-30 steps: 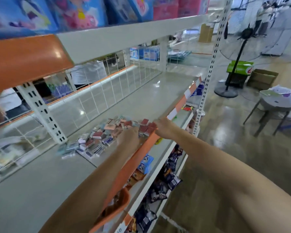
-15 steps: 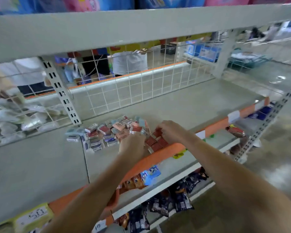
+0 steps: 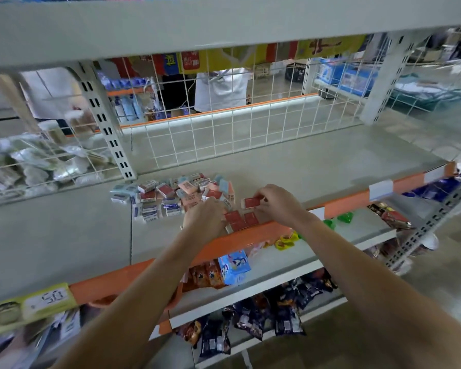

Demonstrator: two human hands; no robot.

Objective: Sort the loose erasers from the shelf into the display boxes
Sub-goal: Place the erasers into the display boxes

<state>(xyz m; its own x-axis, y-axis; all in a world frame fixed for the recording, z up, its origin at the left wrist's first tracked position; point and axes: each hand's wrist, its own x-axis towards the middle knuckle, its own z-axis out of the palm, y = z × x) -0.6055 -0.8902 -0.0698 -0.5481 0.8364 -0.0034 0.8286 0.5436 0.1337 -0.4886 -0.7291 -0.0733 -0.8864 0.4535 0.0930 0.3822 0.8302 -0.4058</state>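
A red eraser (image 3: 251, 202) is pinched by the right hand (image 3: 276, 203) near the shelf's (image 3: 317, 166) front edge, long axis parallel to that edge. The loose eraser pile (image 3: 176, 198) lies behind and left, nearer the left hand (image 3: 205, 217), whose grip cannot be told.

A loose heap of small wrapped erasers (image 3: 171, 198), red, pink, pale blue and white, lies on the grey shelf (image 3: 304, 166). Three red erasers (image 3: 240, 219) lie flat at its orange front edge, and a red eraser (image 3: 251, 202) is raised just above them.
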